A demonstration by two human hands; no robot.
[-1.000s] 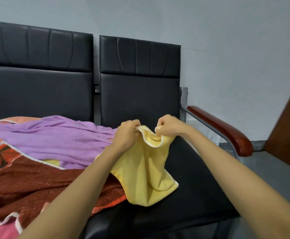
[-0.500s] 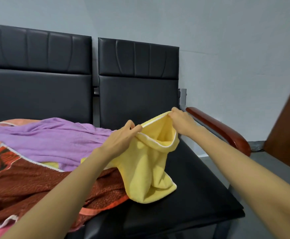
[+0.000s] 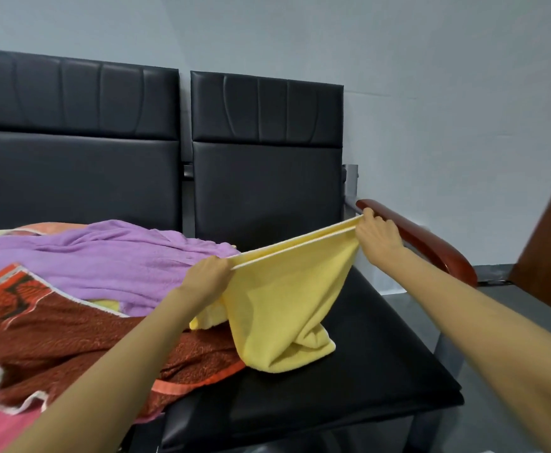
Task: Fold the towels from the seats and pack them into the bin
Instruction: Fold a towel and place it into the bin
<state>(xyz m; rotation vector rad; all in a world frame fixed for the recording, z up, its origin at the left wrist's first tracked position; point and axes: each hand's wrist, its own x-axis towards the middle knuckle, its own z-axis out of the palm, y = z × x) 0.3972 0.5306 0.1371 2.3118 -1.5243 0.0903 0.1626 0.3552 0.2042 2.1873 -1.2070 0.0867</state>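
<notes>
2 hands hold the yellow towel (image 3: 287,299) taut by its doubled top edge: the left hand (image 3: 207,277) and right hand (image 3: 377,237) each have fingers pinching 1 end. Its lower part sags onto the black seat (image 3: 365,371), touching a red-brown towel (image 3: 71,338) and near a purple towel (image 3: 104,259).

A pale yellow terry towel (image 3: 287,299) sits at the frame's centre. Its doubled, white-edged top hem is pulled taut and slopes up to the right, pinched at one end by the left hand (image 3: 207,277) and at the other by the right hand (image 3: 377,235). The rest hangs in a loose pouch, and its bunched lower end rests on the black padded seat (image 3: 365,371).

At left, a heap covers the neighbouring seat. A crumpled purple towel (image 3: 110,259) lies at the back, with a red-brown patterned towel (image 3: 71,338) with orange trim in front of it. A pink towel (image 3: 2,429) is at the lower left corner.
</notes>
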